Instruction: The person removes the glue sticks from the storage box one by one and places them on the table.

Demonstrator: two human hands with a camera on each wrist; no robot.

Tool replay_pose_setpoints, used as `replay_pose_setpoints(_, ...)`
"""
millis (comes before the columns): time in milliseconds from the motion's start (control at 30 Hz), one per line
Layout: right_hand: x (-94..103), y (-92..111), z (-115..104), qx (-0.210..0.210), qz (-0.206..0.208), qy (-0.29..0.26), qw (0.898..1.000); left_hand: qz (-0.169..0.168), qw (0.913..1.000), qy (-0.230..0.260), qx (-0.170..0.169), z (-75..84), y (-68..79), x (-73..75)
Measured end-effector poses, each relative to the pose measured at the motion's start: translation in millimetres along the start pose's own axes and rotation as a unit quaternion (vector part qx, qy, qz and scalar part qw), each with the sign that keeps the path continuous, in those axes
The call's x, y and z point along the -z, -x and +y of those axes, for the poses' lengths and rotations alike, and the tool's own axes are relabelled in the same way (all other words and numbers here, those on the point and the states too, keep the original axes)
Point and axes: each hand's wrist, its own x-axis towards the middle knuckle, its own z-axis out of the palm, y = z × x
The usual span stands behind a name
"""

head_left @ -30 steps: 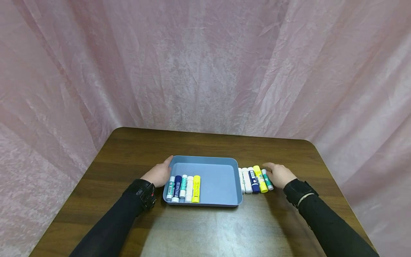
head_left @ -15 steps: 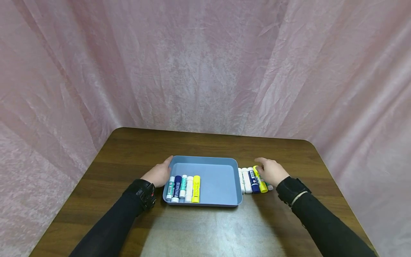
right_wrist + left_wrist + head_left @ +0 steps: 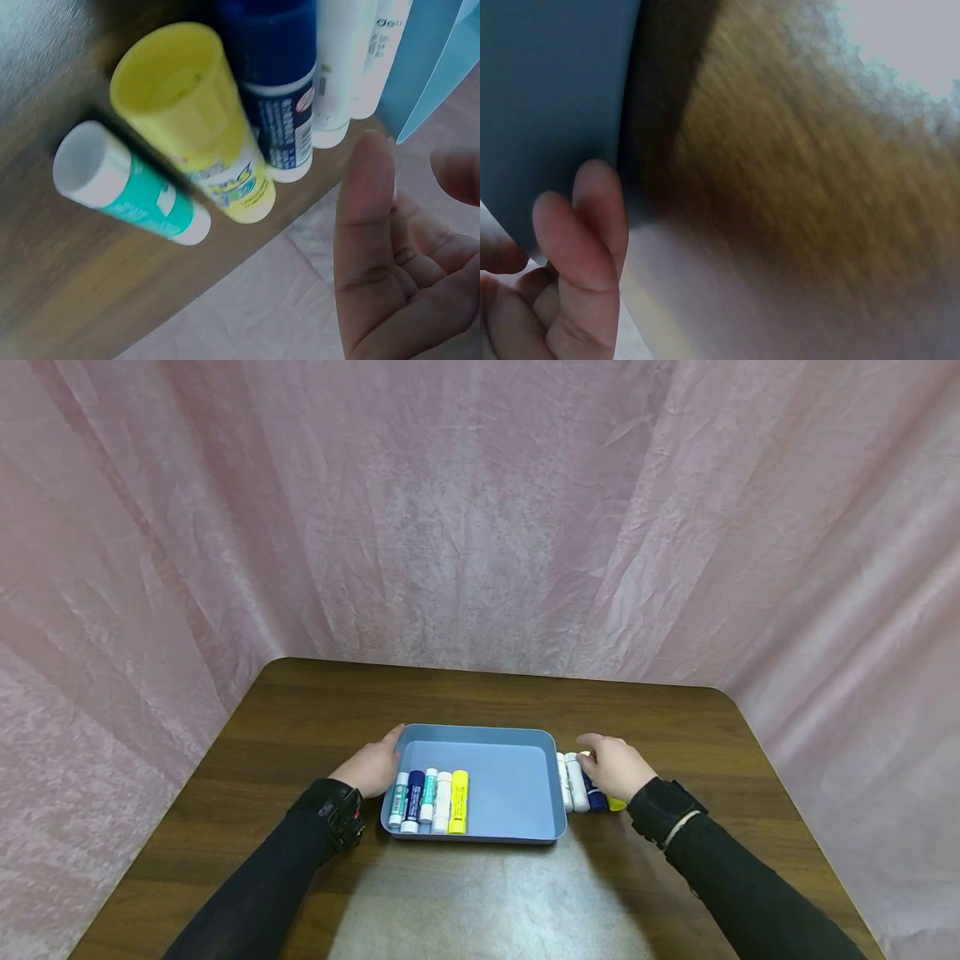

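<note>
My left hand point(image 3: 367, 768) holds the left rim of a blue tray point(image 3: 512, 781). In the left wrist view, curled fingers point(image 3: 581, 240) lie against the tray's outer side. Inside the tray, several glue sticks, among them a yellow one point(image 3: 458, 802) and a navy one point(image 3: 412, 802), lie side by side at the left. A second row lies on the table right of the tray. My right hand point(image 3: 618, 766) hovers above this row, holding nothing. The right wrist view shows a green-and-white glue stick point(image 3: 142, 187), a yellow one point(image 3: 217, 150), a navy one point(image 3: 277, 112) and two white ones point(image 3: 337, 67).
A brown wooden table point(image 3: 480, 693) carries everything. Pink cloth point(image 3: 480, 527) hangs behind and at both sides of it. The second row's left end lies close against the tray's right wall.
My right hand has moved left along the row on the table, from the green-and-white glue stick towards the white ones. The left hand, the tray and the glue sticks have stayed in place.
</note>
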Motion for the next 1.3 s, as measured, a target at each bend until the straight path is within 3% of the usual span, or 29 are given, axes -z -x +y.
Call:
replay_pose_setpoints(633, -20.4, 5.6, -19.4, 0.007, -0.022, -0.01, 1.0, 0.001, 1.0, 0.004, 0.005, 5.0, 5.5, 1.1)
replay_pose_setpoints(1300, -33.5, 4.1, -25.3, 0.021, -0.002, 0.01, 1.0, 0.002, 1.0, 0.002, 0.0, 4.3, 4.7, 0.2)
